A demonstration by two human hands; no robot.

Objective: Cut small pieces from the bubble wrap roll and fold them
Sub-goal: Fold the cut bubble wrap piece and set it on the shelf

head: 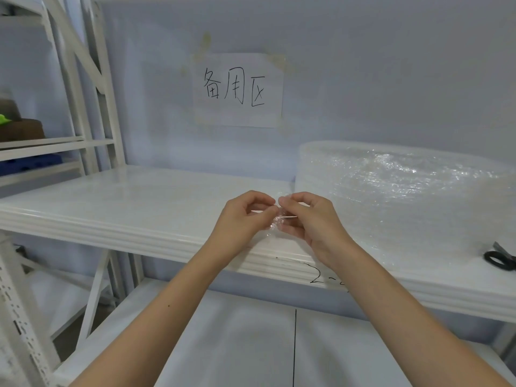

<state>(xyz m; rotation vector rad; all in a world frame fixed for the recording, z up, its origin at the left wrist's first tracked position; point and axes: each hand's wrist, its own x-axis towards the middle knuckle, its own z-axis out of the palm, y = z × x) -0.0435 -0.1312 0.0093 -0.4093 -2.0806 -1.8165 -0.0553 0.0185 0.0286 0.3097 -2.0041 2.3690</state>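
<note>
far left: white metal rack (92, 79) with some brown and blue stuff on its shelves, not involved. white shelf (139, 202) in front, upper level bare on that side. paper sign (238, 89) taped to the wall behind, handwritten characters. centre: left hand (245, 219) and right hand (312, 219) meet just above the shelf's front edge, both pinched narrow on one small bubble wrap piece (275, 223), thumbs and forefingers nearly touching each other across it. piece is clear and crumpled, mostly hidden by the fingers, so can't tell how many folds are in. it's held off the shelf, not resting on it. right of the hands: bubble wrap roll (405, 196) lying on the shelf, close beside the right hand but apart from it. far right: black-handled scissors (499, 258) on the shelf, next to the roll, not in hand. read: cut for this piece looks done, we're in the fold step. next move likely needs edges lined up and the crease pressed flat, then set the piece down; film is springy and slippery so it may pop open if the pinch lets go early. after that, scissors pickup with the right hand for the next cut.
</note>
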